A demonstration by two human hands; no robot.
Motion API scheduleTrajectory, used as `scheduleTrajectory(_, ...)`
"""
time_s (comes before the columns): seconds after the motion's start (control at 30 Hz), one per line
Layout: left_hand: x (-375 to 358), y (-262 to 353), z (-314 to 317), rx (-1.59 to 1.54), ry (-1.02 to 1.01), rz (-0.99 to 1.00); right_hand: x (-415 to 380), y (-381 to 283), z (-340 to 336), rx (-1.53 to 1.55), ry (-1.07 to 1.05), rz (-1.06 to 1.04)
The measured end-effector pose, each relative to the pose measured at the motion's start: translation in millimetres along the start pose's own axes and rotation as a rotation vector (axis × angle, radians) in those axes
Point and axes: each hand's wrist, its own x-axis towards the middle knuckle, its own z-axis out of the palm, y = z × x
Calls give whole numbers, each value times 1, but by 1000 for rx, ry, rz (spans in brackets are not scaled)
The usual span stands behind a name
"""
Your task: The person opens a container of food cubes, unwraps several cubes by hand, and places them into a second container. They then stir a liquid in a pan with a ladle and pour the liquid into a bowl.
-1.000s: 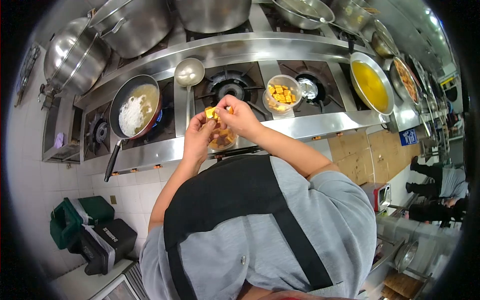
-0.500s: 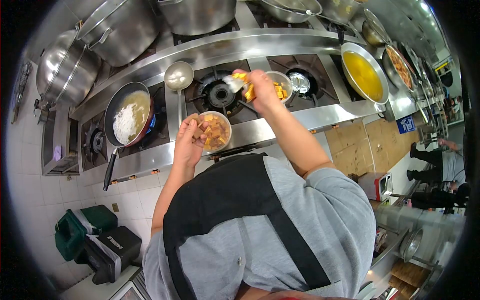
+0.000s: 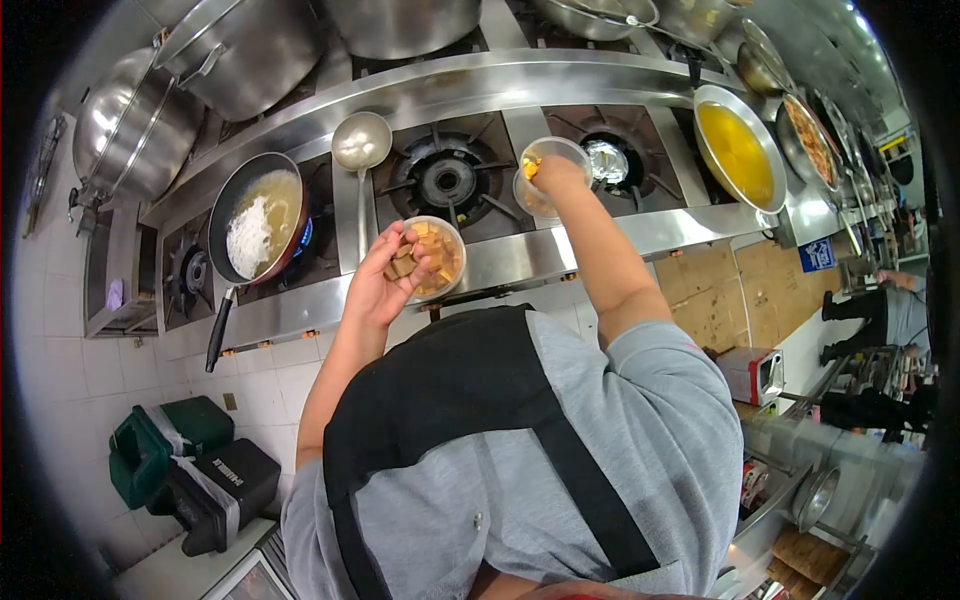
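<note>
My left hand (image 3: 380, 275) is turned palm up with curled fingers, cradling several brown bouillon-like cubes (image 3: 402, 262). It is at the left rim of a round plastic tub (image 3: 458, 282) full of yellow and orange-brown cubes (image 3: 432, 240). My right hand (image 3: 558, 174) reaches into a second clear tub (image 3: 540, 208) on the stove's front. Crumpled yellow wrappers (image 3: 531, 167) show at its fingertips; the fingers themselves are partly hidden.
A black frying pan (image 3: 285, 185) with white powder in liquid stands over a lit blue flame. A ladle (image 3: 361, 142) lies beside it. At right is a pan of yellow oil (image 3: 738, 150). Large pots (image 3: 245, 60) line the back. A person (image 3: 880, 320) stands far right.
My right hand has moved from above the burner into the second tub, taking the yellow and silver wrappers along. My left hand has turned its palm further up, showing the brown cubes.
</note>
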Motion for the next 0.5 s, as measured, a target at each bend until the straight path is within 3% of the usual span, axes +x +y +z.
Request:
scheduleTrajectory(0.37, 12, 7, -6, 99, 19, -43, 2, 7, 6, 88, 78, -7)
scheduleTrajectory(0.5, 20, 27, 0, 39, 38, -1, -4, 13, 4, 262, 288, -66)
